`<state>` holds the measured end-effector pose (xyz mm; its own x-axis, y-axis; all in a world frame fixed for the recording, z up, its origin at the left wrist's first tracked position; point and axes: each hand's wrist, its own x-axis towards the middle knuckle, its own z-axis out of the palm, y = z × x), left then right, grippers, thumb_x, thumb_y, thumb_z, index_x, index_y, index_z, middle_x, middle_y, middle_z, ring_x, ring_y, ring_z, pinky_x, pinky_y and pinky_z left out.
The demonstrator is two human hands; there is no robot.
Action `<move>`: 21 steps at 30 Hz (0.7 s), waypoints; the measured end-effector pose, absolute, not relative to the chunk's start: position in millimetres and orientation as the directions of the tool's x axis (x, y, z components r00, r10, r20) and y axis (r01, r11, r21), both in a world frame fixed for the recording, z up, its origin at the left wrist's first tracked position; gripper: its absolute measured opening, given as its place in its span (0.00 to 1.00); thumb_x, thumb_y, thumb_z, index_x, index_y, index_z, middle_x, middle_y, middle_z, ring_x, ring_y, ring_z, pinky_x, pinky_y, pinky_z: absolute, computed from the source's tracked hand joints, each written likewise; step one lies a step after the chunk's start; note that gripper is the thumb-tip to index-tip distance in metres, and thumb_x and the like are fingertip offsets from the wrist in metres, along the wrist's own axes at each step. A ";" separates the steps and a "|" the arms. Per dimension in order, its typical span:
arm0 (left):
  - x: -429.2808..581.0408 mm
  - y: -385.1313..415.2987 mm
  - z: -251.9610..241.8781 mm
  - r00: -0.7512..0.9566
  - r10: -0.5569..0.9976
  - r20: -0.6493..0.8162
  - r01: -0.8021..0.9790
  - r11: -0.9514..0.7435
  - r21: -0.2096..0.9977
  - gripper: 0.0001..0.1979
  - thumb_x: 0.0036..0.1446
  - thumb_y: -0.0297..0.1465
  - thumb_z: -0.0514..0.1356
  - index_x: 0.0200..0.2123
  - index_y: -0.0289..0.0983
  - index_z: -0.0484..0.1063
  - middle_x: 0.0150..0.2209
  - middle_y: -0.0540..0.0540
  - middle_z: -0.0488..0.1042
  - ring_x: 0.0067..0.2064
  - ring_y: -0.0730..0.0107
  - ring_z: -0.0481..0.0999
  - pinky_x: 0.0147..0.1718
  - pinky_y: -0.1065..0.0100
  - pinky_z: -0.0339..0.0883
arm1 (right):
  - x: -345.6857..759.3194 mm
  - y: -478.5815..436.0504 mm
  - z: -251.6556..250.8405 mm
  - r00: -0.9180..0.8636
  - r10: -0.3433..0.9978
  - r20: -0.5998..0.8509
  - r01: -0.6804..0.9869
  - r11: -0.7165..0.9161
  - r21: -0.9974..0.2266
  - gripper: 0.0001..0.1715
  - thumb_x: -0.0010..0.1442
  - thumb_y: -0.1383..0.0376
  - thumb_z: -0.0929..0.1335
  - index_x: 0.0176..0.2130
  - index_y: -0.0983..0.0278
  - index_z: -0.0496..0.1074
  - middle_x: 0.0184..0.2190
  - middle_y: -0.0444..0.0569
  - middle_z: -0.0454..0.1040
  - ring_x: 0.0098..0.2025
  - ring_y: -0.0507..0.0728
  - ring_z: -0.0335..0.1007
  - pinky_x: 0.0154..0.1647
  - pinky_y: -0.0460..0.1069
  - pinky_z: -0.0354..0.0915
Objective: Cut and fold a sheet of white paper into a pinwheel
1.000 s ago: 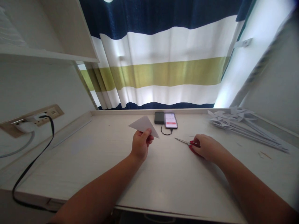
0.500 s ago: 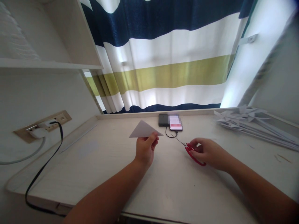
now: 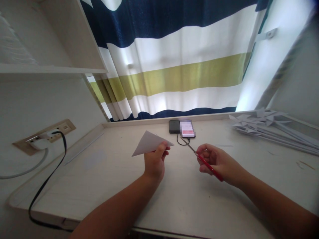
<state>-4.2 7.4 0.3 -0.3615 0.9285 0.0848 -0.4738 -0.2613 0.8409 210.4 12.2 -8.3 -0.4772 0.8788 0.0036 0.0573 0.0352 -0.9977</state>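
Note:
A white folded paper triangle (image 3: 147,142) is pinched between the thumb and fingers of my left hand (image 3: 156,162), near its right corner. My right hand (image 3: 216,162) grips a pair of scissors (image 3: 208,166) with red handles. Their metal blades look closed and point up and left, toward the paper but apart from it. Part of the handles is hidden by the fingers.
A black box-shaped device (image 3: 174,126) and a phone (image 3: 187,128) lie at the back of the white desk (image 3: 174,205), with a short cable before them. A pile of cut white paper (image 3: 264,122) lies at the right. A black cord (image 3: 47,179) hangs from the wall socket (image 3: 62,127) at left.
The scissors have been turned in my right hand, so their handles now show edge-on, lifted somewhat off the desk. The paper triangle has tilted, its left corner dropping lower.

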 end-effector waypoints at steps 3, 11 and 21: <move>-3.1 6.2 -0.9 -0.385 0.915 0.121 -0.410 -0.287 0.866 0.10 0.43 0.32 0.69 0.29 0.34 0.75 0.25 0.51 0.75 0.27 0.76 0.74 0.24 0.77 0.66 | 204.9 6.7 -7.7 -0.504 0.862 0.045 0.032 0.071 -0.997 0.29 0.44 0.67 0.78 0.41 0.61 0.64 0.28 0.41 0.71 0.28 0.52 0.67 0.30 0.48 0.65; -2.5 2.9 -5.7 -0.397 0.884 0.246 -0.266 -0.368 0.891 0.08 0.46 0.33 0.68 0.28 0.34 0.77 0.26 0.49 0.76 0.29 0.73 0.76 0.24 0.76 0.68 | 203.9 0.3 -3.3 -0.539 0.840 0.060 0.097 0.133 -0.986 0.31 0.41 0.66 0.79 0.40 0.62 0.63 0.27 0.41 0.70 0.28 0.52 0.66 0.29 0.48 0.64; -2.4 1.2 -3.3 -0.383 0.887 0.256 -0.279 -0.376 0.884 0.07 0.47 0.32 0.69 0.30 0.35 0.77 0.27 0.50 0.76 0.28 0.74 0.77 0.24 0.77 0.69 | 203.7 -1.6 -2.5 -0.519 0.854 0.034 0.212 0.167 -0.963 0.26 0.47 0.63 0.77 0.40 0.61 0.62 0.26 0.39 0.69 0.28 0.52 0.67 0.31 0.49 0.65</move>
<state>-2.4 1.2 -3.3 -0.3834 0.8873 0.2564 -0.2788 -0.3758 0.8838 203.7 -1.6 -2.5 -0.5186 0.8544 0.0337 0.2118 0.1666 -0.9630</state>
